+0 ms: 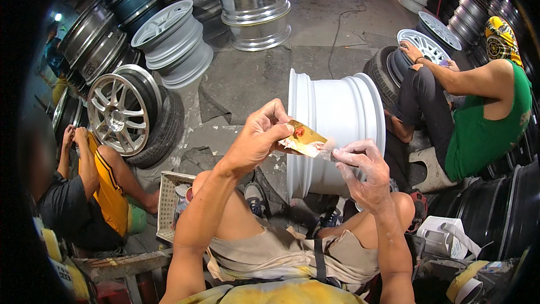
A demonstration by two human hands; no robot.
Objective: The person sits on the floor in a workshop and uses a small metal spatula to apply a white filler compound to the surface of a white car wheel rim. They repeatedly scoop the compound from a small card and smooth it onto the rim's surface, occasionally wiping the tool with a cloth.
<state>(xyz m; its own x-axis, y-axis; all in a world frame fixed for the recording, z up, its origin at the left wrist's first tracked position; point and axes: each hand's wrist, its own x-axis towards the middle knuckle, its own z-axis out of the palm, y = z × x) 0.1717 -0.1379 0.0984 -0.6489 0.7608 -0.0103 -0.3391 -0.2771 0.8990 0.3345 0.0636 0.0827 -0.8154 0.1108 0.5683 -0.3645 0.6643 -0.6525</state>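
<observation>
In front of my chest my left hand pinches a gold-coloured card between thumb and fingers. White paste with a red streak lies smeared along the card's lower edge. My right hand, its fingers dusted white, is closed in a pinch at the card's right end. A small thin greyish piece shows at those fingertips; its kind is unclear. Behind and below both hands a light grey wheel rim rests between my legs, partly covered by the hands.
At the right, a person in a green top works on a silver rim. Another person in yellow shorts sits at the left beside a tyred wheel. Stacked rims stand behind. A white crate is by my left knee.
</observation>
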